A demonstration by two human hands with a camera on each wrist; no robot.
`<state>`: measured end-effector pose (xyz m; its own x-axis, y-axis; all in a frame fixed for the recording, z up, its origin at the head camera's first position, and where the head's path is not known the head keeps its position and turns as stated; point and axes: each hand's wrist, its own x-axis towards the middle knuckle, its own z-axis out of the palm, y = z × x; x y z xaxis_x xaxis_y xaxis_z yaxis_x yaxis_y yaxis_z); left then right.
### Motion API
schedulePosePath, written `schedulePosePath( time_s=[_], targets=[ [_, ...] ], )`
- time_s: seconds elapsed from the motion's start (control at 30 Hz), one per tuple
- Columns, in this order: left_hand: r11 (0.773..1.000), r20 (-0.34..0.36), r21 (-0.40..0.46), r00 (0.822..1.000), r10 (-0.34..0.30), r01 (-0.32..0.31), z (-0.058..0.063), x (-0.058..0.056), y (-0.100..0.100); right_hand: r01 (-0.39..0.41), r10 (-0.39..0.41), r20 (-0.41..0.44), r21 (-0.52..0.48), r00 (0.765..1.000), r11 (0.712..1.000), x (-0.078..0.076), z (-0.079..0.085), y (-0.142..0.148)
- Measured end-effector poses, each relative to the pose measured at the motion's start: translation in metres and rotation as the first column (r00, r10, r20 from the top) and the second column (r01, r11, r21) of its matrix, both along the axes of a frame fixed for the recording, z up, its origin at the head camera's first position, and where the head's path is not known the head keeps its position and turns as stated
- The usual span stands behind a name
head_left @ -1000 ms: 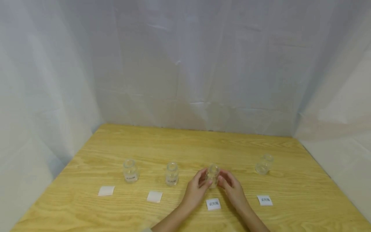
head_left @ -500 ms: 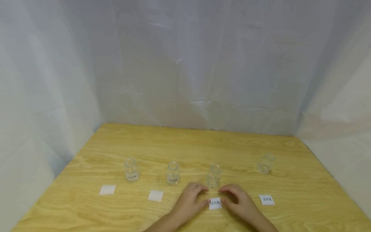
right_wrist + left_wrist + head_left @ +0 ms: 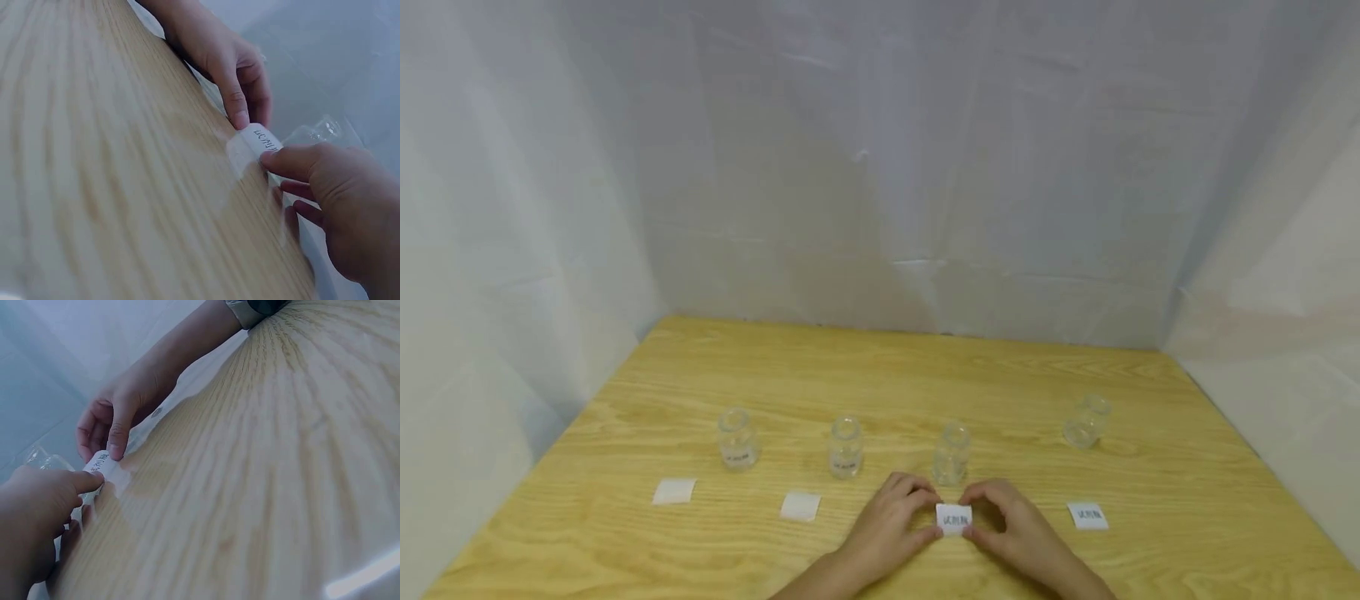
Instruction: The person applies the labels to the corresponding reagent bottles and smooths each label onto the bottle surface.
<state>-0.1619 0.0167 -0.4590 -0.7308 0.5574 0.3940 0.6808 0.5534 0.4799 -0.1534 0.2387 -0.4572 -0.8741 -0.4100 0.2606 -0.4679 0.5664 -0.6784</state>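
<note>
Both hands hold a small white label [image 3: 954, 518] with dark printed characters between them. My left hand [image 3: 883, 525] pinches its left edge between thumb and fingers, and my right hand [image 3: 1018, 529] pinches the right edge. In the left wrist view the label [image 3: 98, 462] is curved, with a thumb at each end. The right wrist view shows the same label [image 3: 257, 139] bent just over the wood. Right behind it stands a clear glass bottle [image 3: 952, 457], upright and touched by neither hand.
Two glass bottles with printed labels, one far left [image 3: 738, 440] and another bottle [image 3: 846, 450] nearer, stand leftward. A tilted-looking bottle [image 3: 1086, 423] is at right, behind a printed label [image 3: 1087, 516]. Blank white squares, one left [image 3: 673, 492] and another square [image 3: 801, 506], lie on the wooden table [image 3: 625, 550].
Both hands have let go of the third bottle and come down toward the front edge. They now pinch the printed label by its sides; it looks slightly raised.
</note>
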Motion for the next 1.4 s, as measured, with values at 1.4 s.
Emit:
schedulePosePath(
  time_s=[1.4],
  targets=[
    [0.871, 0.414, 0.491, 0.884, -0.215, -0.019, 0.009, 0.000, 0.004, -0.009, -0.015, -0.062, -0.361, 0.998, 0.932, 0.007, 0.007, -0.014]
  ],
)
